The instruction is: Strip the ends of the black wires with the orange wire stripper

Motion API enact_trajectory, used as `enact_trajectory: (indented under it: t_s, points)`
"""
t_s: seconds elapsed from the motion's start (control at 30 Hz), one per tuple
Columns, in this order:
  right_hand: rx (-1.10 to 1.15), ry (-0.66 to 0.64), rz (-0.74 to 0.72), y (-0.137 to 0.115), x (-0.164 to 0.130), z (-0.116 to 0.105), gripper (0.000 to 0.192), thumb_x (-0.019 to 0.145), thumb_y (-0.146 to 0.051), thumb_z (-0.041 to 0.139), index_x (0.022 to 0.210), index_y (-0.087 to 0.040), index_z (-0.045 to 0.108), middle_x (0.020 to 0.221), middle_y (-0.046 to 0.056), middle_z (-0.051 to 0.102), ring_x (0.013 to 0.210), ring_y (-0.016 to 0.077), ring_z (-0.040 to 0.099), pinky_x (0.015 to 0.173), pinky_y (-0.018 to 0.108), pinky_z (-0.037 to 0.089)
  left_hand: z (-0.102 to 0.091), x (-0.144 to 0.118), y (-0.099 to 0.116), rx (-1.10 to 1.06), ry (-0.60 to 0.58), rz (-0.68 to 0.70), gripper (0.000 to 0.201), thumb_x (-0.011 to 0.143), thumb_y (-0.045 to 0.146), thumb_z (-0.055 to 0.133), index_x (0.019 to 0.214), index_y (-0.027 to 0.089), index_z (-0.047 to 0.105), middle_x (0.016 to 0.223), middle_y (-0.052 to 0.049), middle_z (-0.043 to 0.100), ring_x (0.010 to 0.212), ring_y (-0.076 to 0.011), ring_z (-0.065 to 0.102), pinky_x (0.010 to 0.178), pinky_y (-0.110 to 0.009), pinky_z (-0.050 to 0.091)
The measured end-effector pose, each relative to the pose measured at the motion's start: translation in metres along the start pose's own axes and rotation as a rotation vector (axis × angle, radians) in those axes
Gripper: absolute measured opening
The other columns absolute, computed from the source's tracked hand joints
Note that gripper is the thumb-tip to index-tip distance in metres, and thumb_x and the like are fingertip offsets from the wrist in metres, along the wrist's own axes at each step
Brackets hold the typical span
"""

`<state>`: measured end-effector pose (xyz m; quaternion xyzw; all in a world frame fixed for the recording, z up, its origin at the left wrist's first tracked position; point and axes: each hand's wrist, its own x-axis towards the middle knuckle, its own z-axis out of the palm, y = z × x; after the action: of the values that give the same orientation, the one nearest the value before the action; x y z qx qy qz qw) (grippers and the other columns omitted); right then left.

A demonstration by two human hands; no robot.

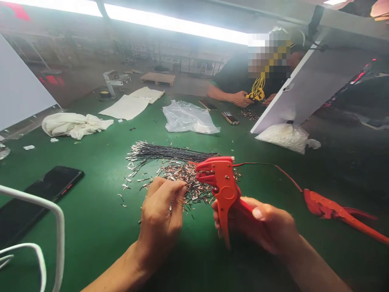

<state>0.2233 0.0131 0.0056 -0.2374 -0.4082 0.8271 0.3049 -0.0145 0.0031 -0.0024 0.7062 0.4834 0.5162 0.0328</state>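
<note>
My right hand [258, 223] grips a red wire stripper [226, 186], its jaws pointing left. My left hand [162, 215] is closed in a pinch just left of those jaws; what its fingertips hold, if anything, is too small to make out. Behind the jaws lies a pile of short wire offcuts [197, 192] with bits of copper and black insulation. Beyond the pile rests a bundle of black wires [176, 152] with bare, silvery ends at the left. A thin red and black wire [258, 164] runs right from behind the stripper.
A second red hand tool [322, 207] lies at the right. On the left are a black phone [42, 194] and a white cable [59, 227]. A plastic bag [188, 117], cloth [75, 123] and white panel [291, 81] stand farther back. A co-worker [234, 77] sits opposite with yellow wires.
</note>
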Motion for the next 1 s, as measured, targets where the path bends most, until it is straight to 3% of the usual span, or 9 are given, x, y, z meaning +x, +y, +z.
enact_trajectory:
  t_s: [0.2,0.33,0.67,1.0]
  points:
    - [0.028,-0.004,0.112,0.018,0.016,0.002,0.043,0.074,-0.029,0.072,0.111,-0.009,0.064,0.099,0.015,0.07,0.084,0.0215,0.069,0.08,0.035,0.054,0.001,0.0,0.001,-0.018,-0.004,0.031,0.015,0.089,0.002,0.053,0.093,0.015,0.06,0.07,0.001,0.053,0.07,-0.012,0.046,0.062,-0.025,0.042]
    - [0.046,-0.026,0.13,0.021,0.016,-0.005,0.038,0.072,-0.022,0.072,0.106,-0.006,0.065,0.093,0.015,0.071,0.079,0.0206,0.069,0.073,0.032,0.054,-0.002,0.002,0.0,-0.012,0.047,0.026,0.017,0.089,0.001,0.053,0.096,0.014,0.061,0.072,0.001,0.054,0.071,-0.0116,0.048,0.063,-0.024,0.043]
    - [0.063,-0.08,0.107,0.026,0.016,-0.004,0.04,0.069,-0.023,0.074,0.104,-0.006,0.064,0.088,0.012,0.07,0.075,0.0202,0.068,0.066,0.03,0.055,-0.001,0.002,0.0,-0.082,0.033,-0.045,0.016,0.091,0.005,0.052,0.091,0.018,0.062,0.07,0.001,0.054,0.068,-0.0115,0.048,0.058,-0.023,0.043]
    - [0.093,-0.154,0.131,0.03,0.016,-0.006,0.041,0.072,-0.023,0.075,0.108,-0.01,0.06,0.088,0.009,0.068,0.074,0.0178,0.066,0.062,0.028,0.055,0.003,-0.001,0.001,-0.147,-0.01,-0.029,0.018,0.09,0.003,0.05,0.091,0.017,0.061,0.07,0.001,0.053,0.068,-0.0115,0.047,0.057,-0.023,0.042]
